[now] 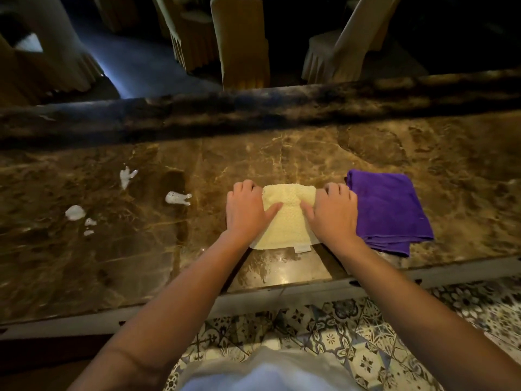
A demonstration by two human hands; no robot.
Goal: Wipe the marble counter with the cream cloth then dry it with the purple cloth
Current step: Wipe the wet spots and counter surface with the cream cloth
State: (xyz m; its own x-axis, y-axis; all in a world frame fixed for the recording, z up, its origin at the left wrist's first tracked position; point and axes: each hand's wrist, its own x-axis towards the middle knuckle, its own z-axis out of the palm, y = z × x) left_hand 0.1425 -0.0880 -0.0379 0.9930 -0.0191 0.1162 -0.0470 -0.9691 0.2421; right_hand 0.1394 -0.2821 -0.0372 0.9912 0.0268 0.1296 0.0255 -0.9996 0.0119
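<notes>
A folded cream cloth (287,221) lies flat on the brown marble counter (141,249), near its front edge. My left hand (248,210) rests on the cloth's left side and my right hand (332,213) on its right side, fingers curled over the far edge, thumbs pointing inward. A folded purple cloth (392,210) lies just to the right, touching the cream cloth under my right hand. Several white foam blobs (177,198) sit on the counter to the left.
A raised dark marble ledge (253,108) runs along the counter's far side. Beyond it stand fabric-covered chairs (239,43) in a dim room. Patterned floor tiles (338,334) show below the counter's front edge.
</notes>
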